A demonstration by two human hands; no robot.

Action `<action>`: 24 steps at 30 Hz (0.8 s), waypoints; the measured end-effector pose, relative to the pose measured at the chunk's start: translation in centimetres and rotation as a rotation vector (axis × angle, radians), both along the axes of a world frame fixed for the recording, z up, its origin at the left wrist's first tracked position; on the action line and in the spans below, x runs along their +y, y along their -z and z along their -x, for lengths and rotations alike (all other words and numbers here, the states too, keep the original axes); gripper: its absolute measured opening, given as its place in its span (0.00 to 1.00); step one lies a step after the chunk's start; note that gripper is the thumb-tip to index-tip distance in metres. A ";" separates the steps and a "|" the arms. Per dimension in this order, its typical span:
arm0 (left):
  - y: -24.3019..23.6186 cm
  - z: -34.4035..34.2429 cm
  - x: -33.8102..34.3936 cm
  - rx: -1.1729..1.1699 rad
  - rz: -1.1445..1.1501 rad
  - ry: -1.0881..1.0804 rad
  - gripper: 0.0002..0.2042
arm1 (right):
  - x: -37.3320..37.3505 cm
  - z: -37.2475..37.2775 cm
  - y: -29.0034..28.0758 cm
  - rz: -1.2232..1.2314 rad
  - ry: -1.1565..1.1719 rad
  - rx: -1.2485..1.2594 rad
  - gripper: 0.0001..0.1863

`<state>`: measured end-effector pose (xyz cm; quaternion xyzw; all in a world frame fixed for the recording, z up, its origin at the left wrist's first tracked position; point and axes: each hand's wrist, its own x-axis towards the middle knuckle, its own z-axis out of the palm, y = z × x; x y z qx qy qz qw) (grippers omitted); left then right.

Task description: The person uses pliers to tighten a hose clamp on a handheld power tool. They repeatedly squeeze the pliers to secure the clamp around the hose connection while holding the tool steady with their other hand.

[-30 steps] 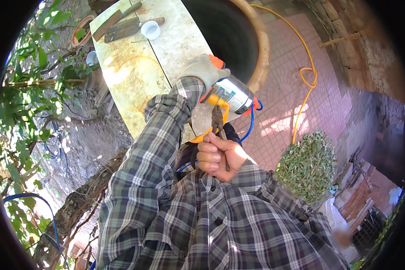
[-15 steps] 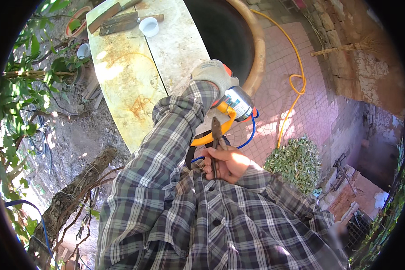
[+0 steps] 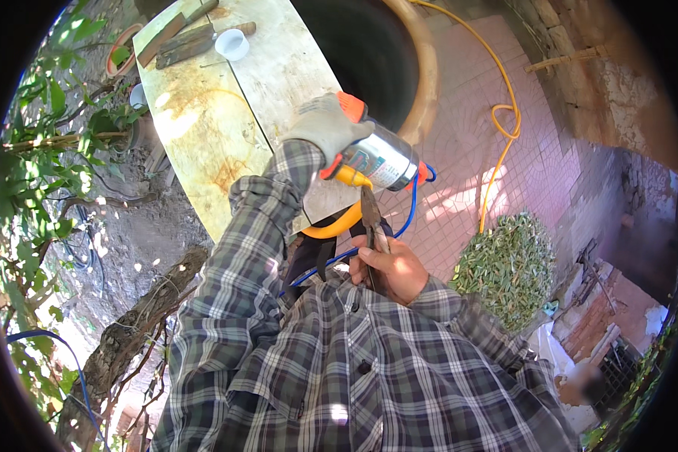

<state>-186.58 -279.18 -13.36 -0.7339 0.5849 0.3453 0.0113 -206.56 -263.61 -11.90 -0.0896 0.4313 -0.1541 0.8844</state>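
My left hand, in a grey work glove, is closed round a silver cylindrical device with orange-red ends and a label, held tilted beside the table's near right corner. A thick yellow-orange curved tube bends below it, and a blue cord loops from its right end toward my body. Bare, my right hand grips a pair of worn pliers in front of my shirt. The jaws point up, close under the device; whether they touch it I cannot tell.
On the stained pale table lie old wooden-handled tools and a white cup. A large round dark vessel with a tan rim stands beyond. A yellow hose crosses the pink tiles near a leaf heap. A branch juts at left.
My left hand and the device have shifted left, and more of the silver body shows. The pliers have moved slightly right, with their jaws now close under the device.
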 end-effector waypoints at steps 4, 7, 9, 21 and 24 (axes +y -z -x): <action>0.8 -2.3 2.0 0.014 0.053 -0.153 0.33 | -0.1 -0.8 -0.2 0.072 -0.161 -0.035 0.16; 0.1 -2.2 3.3 0.035 0.090 -0.191 0.33 | 0.0 -0.8 0.6 0.087 -0.180 -0.062 0.14; -1.8 -2.3 4.3 0.052 0.065 -0.208 0.30 | 0.0 -0.6 0.9 0.096 -0.233 -0.028 0.12; -0.8 -6.4 4.4 -0.087 -0.028 -0.438 0.37 | -1.3 -0.1 -1.0 0.578 -0.527 0.231 0.15; -1.6 -5.7 4.0 -0.104 -0.037 -0.455 0.36 | -1.0 -0.6 -0.2 0.489 -0.476 0.084 0.16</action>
